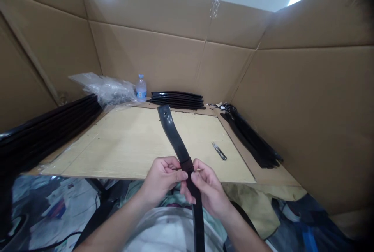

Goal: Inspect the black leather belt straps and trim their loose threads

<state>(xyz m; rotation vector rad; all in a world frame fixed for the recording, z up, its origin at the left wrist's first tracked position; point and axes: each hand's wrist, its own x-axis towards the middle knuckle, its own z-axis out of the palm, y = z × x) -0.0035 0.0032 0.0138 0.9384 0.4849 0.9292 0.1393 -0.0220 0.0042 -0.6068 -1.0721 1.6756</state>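
Note:
A long black strap [174, 135] rises from my lap over the table's front edge, its far end shiny and gently curved with a small hole near the tip. A dark band [186, 164] wraps around it at mid-length. My left hand [168, 177] pinches the strap's left edge just below that band, thumb on top. On the opposite edge, my right hand [207, 184] grips it between thumb and fingers. To the right on the board lies a pair of thread snips [219, 151], apart from both hands.
A pale board [125, 143] covers the table. Black strips are stacked at the left [55, 127], the back [177, 100] and the right [253, 139]. Clear plastic bags [111, 88] and a water bottle [141, 88] stand at the back left. Cardboard walls [163, 57] enclose the table.

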